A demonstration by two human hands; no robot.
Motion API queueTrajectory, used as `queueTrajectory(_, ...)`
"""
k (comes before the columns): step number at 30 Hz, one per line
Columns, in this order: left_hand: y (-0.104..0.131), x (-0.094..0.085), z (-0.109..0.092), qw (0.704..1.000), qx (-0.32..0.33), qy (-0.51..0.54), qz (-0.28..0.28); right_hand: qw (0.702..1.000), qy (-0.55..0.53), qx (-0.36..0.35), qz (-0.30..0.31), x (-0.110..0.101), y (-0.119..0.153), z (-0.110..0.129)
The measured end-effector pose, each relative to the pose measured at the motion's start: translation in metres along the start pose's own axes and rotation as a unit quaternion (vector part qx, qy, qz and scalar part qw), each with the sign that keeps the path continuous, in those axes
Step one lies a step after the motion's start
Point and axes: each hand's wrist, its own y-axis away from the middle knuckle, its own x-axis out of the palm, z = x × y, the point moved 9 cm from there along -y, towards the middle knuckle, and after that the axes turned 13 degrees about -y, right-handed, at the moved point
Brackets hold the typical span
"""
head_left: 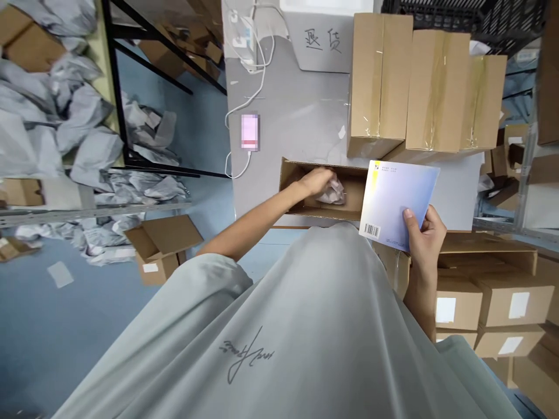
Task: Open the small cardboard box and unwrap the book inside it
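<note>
An open cardboard box (301, 206) stands at the near edge of the grey table. My left hand (318, 181) reaches into it, fingers closed on a crumpled clear plastic bag (334, 193); what the bag contains cannot be made out. In my right hand (425, 233) is a thin, pale blue-violet book (395, 201), pinched at its lower right with the thumb on top. A barcode and small print show on the side facing me. The book's left edge overlaps the right end of the box.
Taped cartons (379, 81) line the table's back right, beside a grey bin (323, 43) with handwriting. A blurred phone (250, 132) lies on a white cable. Grey parcels (65, 116) fill the left shelves; more cartons (515, 297) are stacked at right. An open carton (163, 244) sits on the floor.
</note>
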Motion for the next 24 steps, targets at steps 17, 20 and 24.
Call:
queueTrajectory(17, 0.249, -0.153, -0.007, 0.844, -0.107, 0.267, -0.453, 0.991, -0.014, -0.101, 0.086, 0.073, 0.006, 0.052)
queueTrajectory(20, 0.298, -0.163, 0.019, 0.803, -0.147, 0.267, -0.511, 0.989, -0.018, -0.118, 0.083, 0.090, 0.016, 0.062)
queueTrajectory(24, 0.334, -0.163, 0.044, 0.774, -0.158, 0.276, -0.548, 0.985, -0.016, -0.136, 0.101, 0.123, 0.035, 0.074)
